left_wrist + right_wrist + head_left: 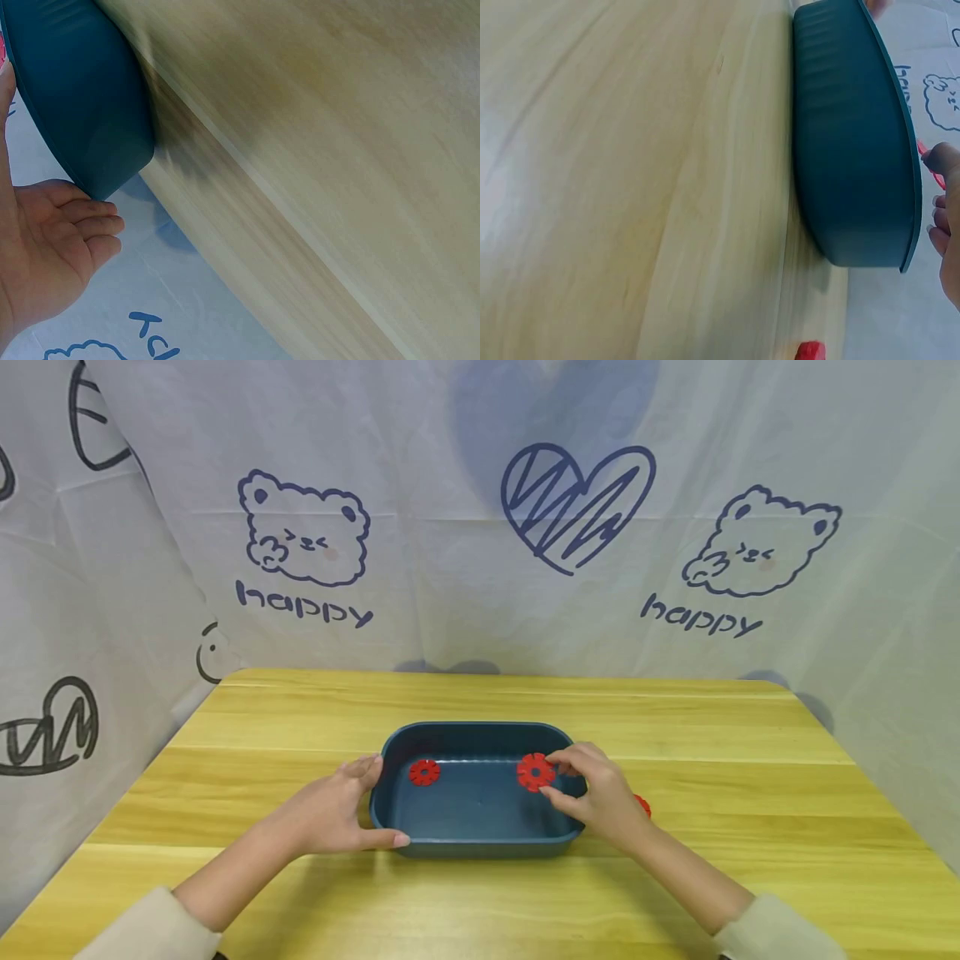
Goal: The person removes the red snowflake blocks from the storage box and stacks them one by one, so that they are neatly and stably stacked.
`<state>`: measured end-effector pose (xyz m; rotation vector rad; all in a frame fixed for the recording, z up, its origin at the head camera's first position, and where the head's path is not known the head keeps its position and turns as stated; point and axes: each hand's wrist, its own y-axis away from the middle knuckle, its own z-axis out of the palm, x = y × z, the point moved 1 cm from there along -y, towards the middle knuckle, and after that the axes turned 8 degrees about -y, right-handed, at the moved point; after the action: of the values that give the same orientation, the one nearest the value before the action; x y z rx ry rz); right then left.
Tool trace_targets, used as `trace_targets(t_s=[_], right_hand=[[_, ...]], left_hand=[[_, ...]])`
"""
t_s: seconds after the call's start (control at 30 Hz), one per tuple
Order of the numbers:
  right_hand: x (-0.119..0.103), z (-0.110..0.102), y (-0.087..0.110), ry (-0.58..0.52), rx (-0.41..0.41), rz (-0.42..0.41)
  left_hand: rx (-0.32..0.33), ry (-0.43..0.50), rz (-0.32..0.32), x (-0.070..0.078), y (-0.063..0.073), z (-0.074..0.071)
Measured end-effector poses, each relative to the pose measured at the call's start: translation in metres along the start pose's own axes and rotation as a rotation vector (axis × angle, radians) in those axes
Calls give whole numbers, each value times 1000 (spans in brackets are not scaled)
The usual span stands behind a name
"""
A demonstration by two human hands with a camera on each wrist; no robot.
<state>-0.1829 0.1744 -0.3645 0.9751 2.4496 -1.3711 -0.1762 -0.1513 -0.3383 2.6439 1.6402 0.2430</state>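
Observation:
A dark teal rectangular plastic tub (pixel 480 841) with rounded corners stands on the wooden table. My left hand (pixel 337 810) grips its left end, thumb along the near rim and fingers at the far left side. In the left wrist view those fingers (pixel 97 225) bend against the tub's corner. Between thumb and fingertips, my right hand (pixel 603 793) pinches a red notched plastic disc (pixel 526 782) with a round hole, held over the tub's right part. Another red notched disc (pixel 424 772) lies inside the tub at the left.
To the right of the tub, a further red piece (pixel 642 806) lies on the table (pixel 750 827), partly hidden by my right wrist; the right wrist view catches a red piece (pixel 810 350) at its bottom edge. A printed cloth (pixel 442 552) hangs behind the table's far edge.

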Motion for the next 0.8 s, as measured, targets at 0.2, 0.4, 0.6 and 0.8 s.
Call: trace_targets(t_s=[0.2, 0.4, 0.6, 0.8], right_hand=[[3, -9, 5, 42, 31, -7], [4, -19, 11, 49, 58, 31], [9, -28, 19, 66, 78, 50], [13, -35, 26, 81, 98, 41]], left_hand=[[-3, 8, -3, 0, 1, 1], [7, 7, 4, 1, 1, -1], [14, 0, 12, 0, 1, 0], [20, -6, 23, 0, 1, 1]])
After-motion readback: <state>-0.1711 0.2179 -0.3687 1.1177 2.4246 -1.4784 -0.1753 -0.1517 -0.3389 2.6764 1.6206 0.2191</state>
